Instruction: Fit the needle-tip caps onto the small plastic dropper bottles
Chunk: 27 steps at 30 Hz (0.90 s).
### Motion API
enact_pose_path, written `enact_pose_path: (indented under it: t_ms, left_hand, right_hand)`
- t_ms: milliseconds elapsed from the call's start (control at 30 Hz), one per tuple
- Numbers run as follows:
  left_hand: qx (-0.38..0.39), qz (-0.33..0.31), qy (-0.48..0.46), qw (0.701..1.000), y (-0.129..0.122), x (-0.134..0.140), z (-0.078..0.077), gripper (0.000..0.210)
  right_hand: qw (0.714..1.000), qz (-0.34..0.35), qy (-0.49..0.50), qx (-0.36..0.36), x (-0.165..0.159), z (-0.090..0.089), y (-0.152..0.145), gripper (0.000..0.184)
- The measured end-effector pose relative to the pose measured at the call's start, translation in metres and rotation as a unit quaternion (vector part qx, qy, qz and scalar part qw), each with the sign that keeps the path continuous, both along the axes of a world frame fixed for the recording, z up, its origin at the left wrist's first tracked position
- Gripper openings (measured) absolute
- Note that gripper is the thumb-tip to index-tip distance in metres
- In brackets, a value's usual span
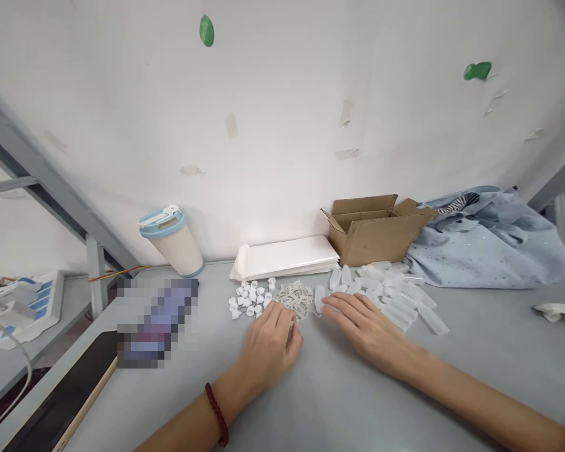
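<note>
My left hand (268, 339) reaches to the near edge of a group of small white caps (250, 310), its thumb apart from the fingers. The fingers bend slightly down, and nothing shows in them. Right beside it lies a tangled pile of thin off-white cords (295, 296). My right hand (362, 323) lies palm down with its fingers stretched out, just right of the cords. Its fingertips are by a translucent plastic tube or sleeve (319, 296); whether they touch it I cannot tell. More translucent flat pieces (398, 307) are spread behind that hand.
At the wall are a stack of white packets (289, 256), an open cardboard box (376, 238) and a blue cloth (489, 245). A cup with a blue lid (174, 242) stands at left. Nearer are a blurred-out purple item (157, 326) and a dark flat panel (66, 395).
</note>
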<state>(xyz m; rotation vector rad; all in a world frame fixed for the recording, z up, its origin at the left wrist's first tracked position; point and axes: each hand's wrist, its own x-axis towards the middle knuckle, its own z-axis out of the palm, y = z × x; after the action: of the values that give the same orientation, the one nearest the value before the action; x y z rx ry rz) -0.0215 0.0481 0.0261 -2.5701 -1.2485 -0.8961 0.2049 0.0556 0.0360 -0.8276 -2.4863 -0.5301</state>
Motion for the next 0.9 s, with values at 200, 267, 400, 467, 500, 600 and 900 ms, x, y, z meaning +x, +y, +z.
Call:
enact_pose_path:
  t_ms: [200,267,400,467,500,600,900]
  left_hand:
    - [-0.019,0.024,0.02,0.999,0.001,0.004,0.001,0.008]
    - [-0.025,0.031,0.026,0.999,0.001,0.004,0.002,0.009]
    - [-0.025,0.026,0.038,0.999,0.001,0.005,0.002,0.008]
    - [-0.019,0.022,0.043,0.999,0.002,0.005,0.002,0.01]
    - [-0.015,0.02,0.044,0.999,0.002,0.005,0.002,0.012]
    - [-0.005,0.014,0.047,0.999,0.002,0.006,0.0,0.017]
    - [-0.006,0.004,-0.002,1.0,0.0,0.005,-0.001,0.021]
  right_hand:
    - [0.993,-0.045,-0.107,0.03,-0.016,0.008,0.029,0.031]
    - [0.993,-0.05,-0.104,0.02,-0.019,0.008,0.032,0.029]
    - [0.993,-0.053,-0.106,0.013,-0.019,0.006,0.031,0.027]
    - [0.993,-0.049,-0.11,0.017,-0.019,0.006,0.029,0.024]
    - [0.993,-0.046,-0.111,0.019,-0.02,0.006,0.029,0.024]
    - [0.993,-0.039,-0.108,0.032,-0.02,0.004,0.028,0.026]
    - [0.997,-0.024,-0.054,0.056,-0.011,-0.001,0.018,0.032]
